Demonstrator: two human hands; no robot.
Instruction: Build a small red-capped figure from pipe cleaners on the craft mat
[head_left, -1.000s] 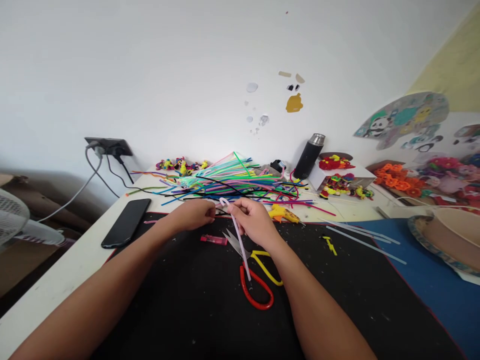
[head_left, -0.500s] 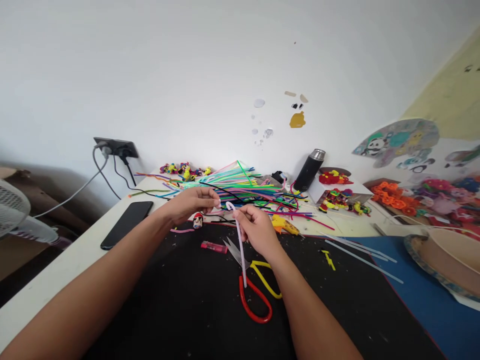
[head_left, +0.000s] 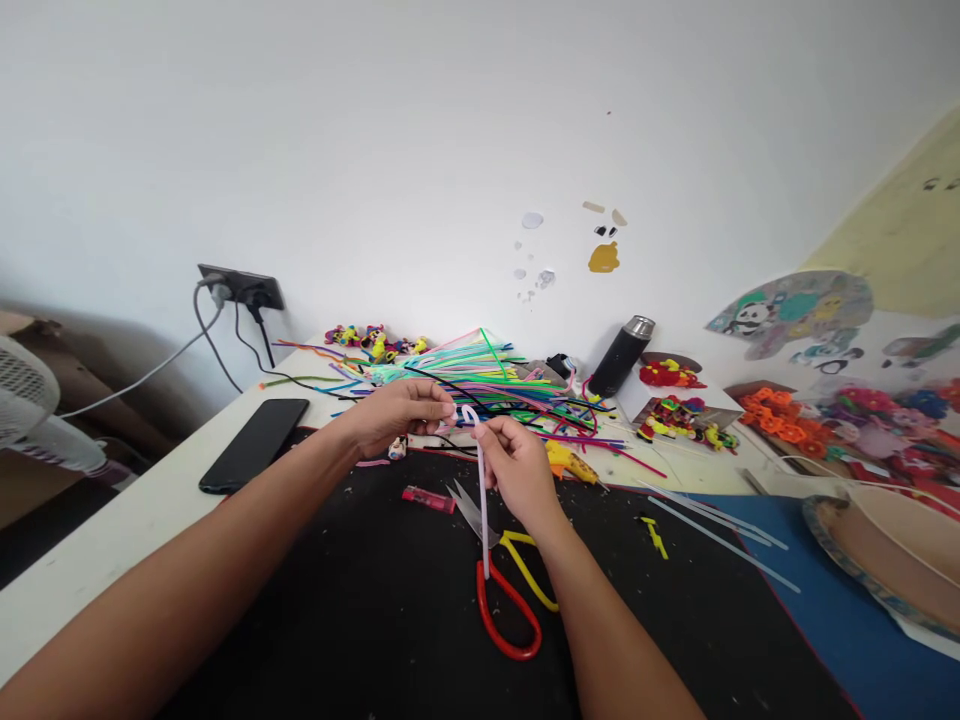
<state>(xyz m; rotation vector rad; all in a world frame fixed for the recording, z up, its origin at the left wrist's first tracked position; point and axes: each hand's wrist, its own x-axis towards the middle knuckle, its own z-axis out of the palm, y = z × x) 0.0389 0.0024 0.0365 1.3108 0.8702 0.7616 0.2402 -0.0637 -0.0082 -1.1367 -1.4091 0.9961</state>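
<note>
A white pipe cleaner (head_left: 482,505) hangs from my right hand (head_left: 517,470), pinched between thumb and fingers just below its bent top. Its straight tail drops in front of the scissors (head_left: 512,600), which have one red and one yellow handle and lie partly spread on the black mat. My left hand (head_left: 405,415) is closed in a pinch at the curled upper end; its fingertips hide exactly how that end runs. Behind my left fingers stands a small figure head (head_left: 397,448), partly covered. A pink lighter (head_left: 428,499) lies left of the scissor blades.
A heap of coloured pipe cleaners (head_left: 450,365) spreads behind my hands. Further right are a yellow glue gun (head_left: 574,463), a black flask (head_left: 621,357), white sticks (head_left: 727,530) and a round basket (head_left: 885,560). A phone (head_left: 255,445) lies at the left.
My left hand has moved slightly right, closing the gap to the curled end of the white pipe cleaner. The right hand stays nearly in place. The view has shifted a little.
</note>
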